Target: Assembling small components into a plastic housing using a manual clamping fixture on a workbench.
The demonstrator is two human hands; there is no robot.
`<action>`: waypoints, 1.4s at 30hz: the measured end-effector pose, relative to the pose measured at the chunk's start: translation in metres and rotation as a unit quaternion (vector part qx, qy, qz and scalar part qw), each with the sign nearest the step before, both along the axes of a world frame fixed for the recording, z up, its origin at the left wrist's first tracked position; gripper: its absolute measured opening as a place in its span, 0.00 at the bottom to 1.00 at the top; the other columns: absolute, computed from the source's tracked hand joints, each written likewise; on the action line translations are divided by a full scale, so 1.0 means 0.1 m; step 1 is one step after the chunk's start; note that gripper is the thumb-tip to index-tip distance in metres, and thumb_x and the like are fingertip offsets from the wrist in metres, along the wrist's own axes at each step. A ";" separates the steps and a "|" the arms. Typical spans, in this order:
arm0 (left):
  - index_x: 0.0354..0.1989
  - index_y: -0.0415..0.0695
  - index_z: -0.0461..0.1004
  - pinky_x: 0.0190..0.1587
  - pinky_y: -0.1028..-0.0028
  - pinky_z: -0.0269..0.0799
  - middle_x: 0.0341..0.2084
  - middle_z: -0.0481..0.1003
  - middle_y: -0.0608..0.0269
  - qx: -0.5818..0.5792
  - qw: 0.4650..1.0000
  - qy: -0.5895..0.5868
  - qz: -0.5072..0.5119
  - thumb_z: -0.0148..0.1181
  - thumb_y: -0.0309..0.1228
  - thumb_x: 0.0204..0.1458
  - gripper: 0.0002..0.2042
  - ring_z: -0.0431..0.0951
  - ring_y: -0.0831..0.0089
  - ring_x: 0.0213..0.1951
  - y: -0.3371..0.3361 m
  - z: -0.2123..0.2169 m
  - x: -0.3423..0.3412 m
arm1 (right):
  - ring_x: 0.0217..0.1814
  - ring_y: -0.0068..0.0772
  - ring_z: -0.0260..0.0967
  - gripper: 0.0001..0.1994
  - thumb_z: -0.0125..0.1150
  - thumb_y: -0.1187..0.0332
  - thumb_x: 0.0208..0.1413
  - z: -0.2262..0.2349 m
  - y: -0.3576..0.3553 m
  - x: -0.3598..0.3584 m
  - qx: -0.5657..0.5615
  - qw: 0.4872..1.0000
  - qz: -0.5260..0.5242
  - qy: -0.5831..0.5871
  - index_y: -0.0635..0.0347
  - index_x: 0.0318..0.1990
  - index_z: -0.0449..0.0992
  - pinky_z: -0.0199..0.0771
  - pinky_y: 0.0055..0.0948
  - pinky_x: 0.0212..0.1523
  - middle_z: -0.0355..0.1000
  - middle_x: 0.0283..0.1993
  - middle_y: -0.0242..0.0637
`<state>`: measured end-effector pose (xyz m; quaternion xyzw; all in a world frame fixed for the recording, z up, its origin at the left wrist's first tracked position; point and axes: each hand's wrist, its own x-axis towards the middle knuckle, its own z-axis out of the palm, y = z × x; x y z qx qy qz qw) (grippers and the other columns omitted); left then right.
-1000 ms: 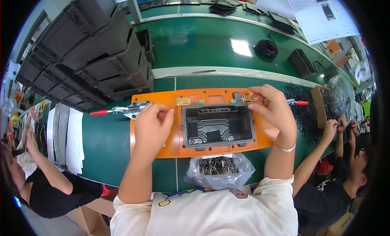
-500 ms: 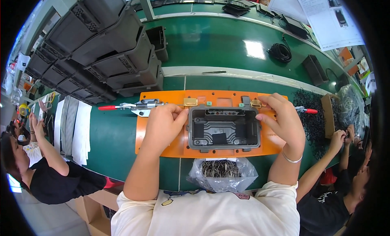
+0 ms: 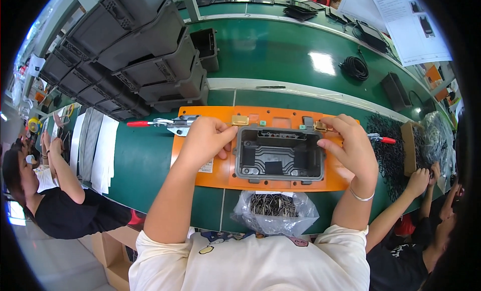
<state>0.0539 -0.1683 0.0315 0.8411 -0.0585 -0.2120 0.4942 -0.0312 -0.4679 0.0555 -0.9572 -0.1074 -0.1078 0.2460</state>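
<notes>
A dark grey open plastic box (image 3: 273, 174) sits on an orange fixture plate (image 3: 210, 181). At the plate's left, my left hand (image 3: 206, 140) has thumb and forefinger pinched together beside a brass block (image 3: 240, 120); whatever is between the tips is too small to make out. My right hand (image 3: 350, 143) curves around the box's far right corner, thumb and forefinger apart. Its forefinger is at a second brass block (image 3: 319, 126), its thumb by the box rim. Toggle clamps with red handles lie at both ends, the left clamp (image 3: 170, 123) and the right clamp (image 3: 383, 139).
Against my body rests a clear bag (image 3: 309, 213) of small metal pins (image 3: 270, 205). Stacked grey boxes (image 3: 150, 45) rise at the left. Black small parts (image 3: 386, 150) and a carton (image 3: 412, 145) lie right. A coiled cable (image 3: 354, 68) is farther back. People work on both sides.
My left hand has shifted slightly away from the box's left edge, its fingers pinching more closely. The right hand stays at its block. The whole view has shifted a little.
</notes>
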 end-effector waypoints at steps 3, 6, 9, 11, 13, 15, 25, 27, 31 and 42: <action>0.19 0.33 0.75 0.20 0.78 0.70 0.14 0.75 0.60 0.001 1.000 0.002 0.008 0.58 0.33 0.51 0.15 0.75 0.77 0.15 0.00 0.00 0.00 | 0.39 0.48 0.68 0.19 0.70 0.69 0.40 -0.02 0.01 0.01 0.002 1.000 0.001 -0.001 0.64 0.42 0.75 0.68 0.39 0.41 0.70 0.33 0.44; 0.18 0.33 0.75 0.20 0.78 0.70 0.13 0.74 0.60 0.017 1.000 -0.008 0.020 0.58 0.32 0.49 0.13 0.76 0.76 0.15 -0.05 0.02 -0.01 | 0.39 0.48 0.67 0.19 0.70 0.69 0.40 -0.02 0.01 0.00 0.003 1.000 -0.002 0.002 0.64 0.42 0.75 0.68 0.39 0.41 0.70 0.33 0.45; 0.17 0.33 0.74 0.20 0.77 0.71 0.13 0.74 0.58 0.016 0.999 -0.036 0.012 0.57 0.30 0.47 0.13 0.77 0.75 0.15 -0.10 0.01 -0.04 | 0.39 0.48 0.67 0.20 0.70 0.69 0.40 -0.02 0.00 -0.02 0.000 1.000 -0.003 0.004 0.64 0.42 0.75 0.68 0.39 0.41 0.69 0.33 0.45; 0.18 0.35 0.74 0.23 0.73 0.73 0.13 0.74 0.55 0.063 0.994 -0.086 0.026 0.57 0.29 0.45 0.10 0.77 0.68 0.17 -0.15 0.03 -0.08 | 0.39 0.48 0.67 0.20 0.70 0.68 0.40 -0.01 0.00 -0.03 -0.001 1.000 -0.003 0.003 0.64 0.42 0.75 0.68 0.39 0.41 0.69 0.33 0.45; 0.21 0.35 0.74 0.22 0.73 0.73 0.15 0.74 0.56 0.124 0.979 -0.165 -0.002 0.57 0.26 0.46 0.07 0.77 0.68 0.16 -0.11 -0.02 -0.10 | 0.39 0.48 0.67 0.19 0.70 0.68 0.41 0.01 0.01 -0.04 -0.004 1.000 0.001 -0.002 0.64 0.43 0.75 0.68 0.39 0.41 0.69 0.33 0.45; 0.24 0.35 0.73 0.22 0.74 0.72 0.16 0.75 0.57 0.182 0.952 -0.242 -0.032 0.57 0.23 0.47 0.04 0.76 0.69 0.16 -0.09 -0.03 -0.11 | 0.39 0.48 0.67 0.19 0.70 0.68 0.41 0.01 0.00 -0.05 -0.003 1.000 0.004 0.001 0.63 0.43 0.75 0.68 0.39 0.41 0.69 0.33 0.44; 0.27 0.44 0.74 0.33 0.69 0.61 0.23 0.68 0.65 0.190 0.757 -0.612 -0.131 0.64 0.25 0.41 0.05 0.72 0.68 0.28 -0.12 -0.09 0.02 | 0.41 0.46 0.68 0.22 0.69 0.68 0.41 0.04 -0.04 -0.07 -0.030 0.999 0.001 0.021 0.63 0.46 0.74 0.69 0.37 0.42 0.71 0.37 0.43; 0.31 0.43 0.76 0.35 0.69 0.62 0.24 0.70 0.65 0.191 0.762 -0.604 -0.136 0.65 0.24 0.42 0.07 0.72 0.67 0.30 -0.09 -0.12 0.00 | 0.40 0.47 0.67 0.21 0.70 0.68 0.41 0.01 -0.03 -0.07 -0.019 1.000 0.000 0.008 0.63 0.45 0.74 0.69 0.38 0.42 0.70 0.35 0.43; 0.35 0.43 0.77 0.36 0.68 0.62 0.26 0.71 0.64 0.179 0.774 -0.594 -0.126 0.65 0.24 0.42 0.10 0.72 0.66 0.31 -0.04 -0.14 0.01 | 0.40 0.47 0.66 0.19 0.70 0.67 0.42 0.03 0.02 -0.05 -0.020 1.000 0.002 0.003 0.63 0.43 0.75 0.68 0.38 0.43 0.69 0.34 0.44; 0.36 0.39 0.76 0.42 0.64 0.66 0.37 0.74 0.52 -0.026 0.823 -0.558 -0.106 0.65 0.25 0.40 0.12 0.73 0.56 0.40 -0.19 -0.19 -0.36 | 0.42 0.49 0.67 0.19 0.69 0.66 0.42 -0.04 -0.02 0.01 -0.032 0.999 0.009 -0.009 0.62 0.43 0.75 0.68 0.39 0.45 0.72 0.38 0.44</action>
